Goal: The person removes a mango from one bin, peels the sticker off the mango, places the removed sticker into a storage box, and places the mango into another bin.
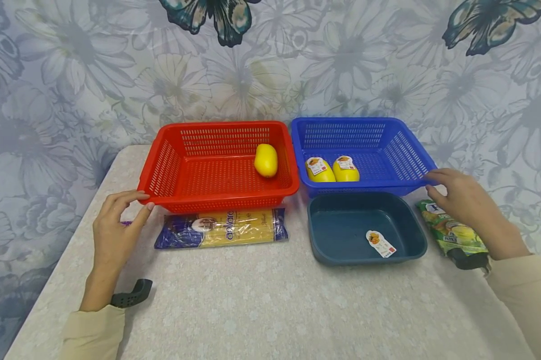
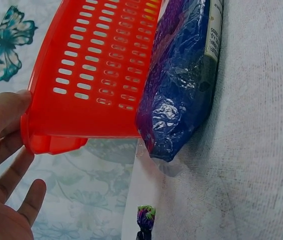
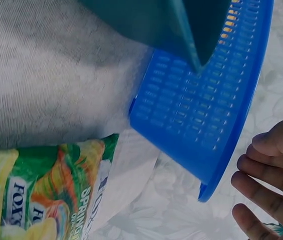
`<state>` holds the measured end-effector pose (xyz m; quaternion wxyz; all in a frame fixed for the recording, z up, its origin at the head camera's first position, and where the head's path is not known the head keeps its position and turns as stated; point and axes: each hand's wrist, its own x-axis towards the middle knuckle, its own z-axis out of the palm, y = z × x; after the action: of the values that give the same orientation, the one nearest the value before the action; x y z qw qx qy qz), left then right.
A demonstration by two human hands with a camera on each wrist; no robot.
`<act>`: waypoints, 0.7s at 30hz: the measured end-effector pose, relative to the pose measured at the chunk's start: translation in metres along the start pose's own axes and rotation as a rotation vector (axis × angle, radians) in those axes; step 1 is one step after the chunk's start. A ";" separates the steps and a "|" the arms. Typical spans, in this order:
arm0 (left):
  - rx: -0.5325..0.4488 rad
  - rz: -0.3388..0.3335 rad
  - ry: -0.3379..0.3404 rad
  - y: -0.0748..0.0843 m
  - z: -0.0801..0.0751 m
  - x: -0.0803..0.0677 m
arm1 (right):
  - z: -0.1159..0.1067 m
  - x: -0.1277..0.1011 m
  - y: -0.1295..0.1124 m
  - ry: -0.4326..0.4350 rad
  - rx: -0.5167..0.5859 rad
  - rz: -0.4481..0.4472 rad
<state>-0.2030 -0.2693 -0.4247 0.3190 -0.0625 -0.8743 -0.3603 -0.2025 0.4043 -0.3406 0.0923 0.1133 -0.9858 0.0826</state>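
Note:
My left hand (image 1: 116, 227) is at the near left corner of the red basket (image 1: 218, 200), thumb and fingertips pinching its rim. One yellow fruit (image 1: 266, 160) lies inside on the right. My right hand (image 1: 461, 197) is beside the near right corner of the blue basket (image 1: 414, 142). In the right wrist view its loosely bent fingers (image 3: 261, 190) are apart from the rim, holding nothing. Two yellow fruits with paper labels, a left one (image 1: 324, 175) and a right one (image 1: 347, 172), sit in the blue basket.
A dark teal tub (image 1: 342, 235) holding a loose label (image 1: 380, 244) stands before the blue basket. A pasta packet (image 1: 227, 230) lies before the red basket. Right of the tub lies a green Fox's packet (image 1: 455, 230). A small purple wrapped piece (image 2: 145, 217) lies near the left edge.

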 end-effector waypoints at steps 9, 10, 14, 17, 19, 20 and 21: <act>-0.008 0.016 0.006 -0.001 0.000 0.000 | -0.001 0.000 0.011 -0.023 0.019 0.049; -0.013 0.021 0.008 -0.001 0.000 0.000 | -0.001 0.000 0.011 -0.020 0.022 0.047; -0.021 0.030 0.015 -0.002 0.000 0.000 | 0.000 0.001 0.016 -0.007 0.009 0.037; -0.020 0.030 0.015 -0.002 0.000 0.000 | 0.002 0.001 0.020 -0.017 0.001 0.049; -0.019 0.029 0.013 -0.002 0.000 0.000 | 0.003 0.001 0.022 -0.027 0.001 0.059; -0.017 0.028 0.012 -0.002 0.000 0.000 | 0.003 0.000 0.023 -0.027 0.000 0.061; -0.016 0.027 0.011 -0.001 0.000 0.000 | 0.003 0.000 0.023 -0.026 -0.001 0.060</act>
<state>-0.2036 -0.2702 -0.4254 0.3281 -0.0749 -0.8687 -0.3633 -0.2087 0.4261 -0.3473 0.0771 0.0846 -0.9899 0.0833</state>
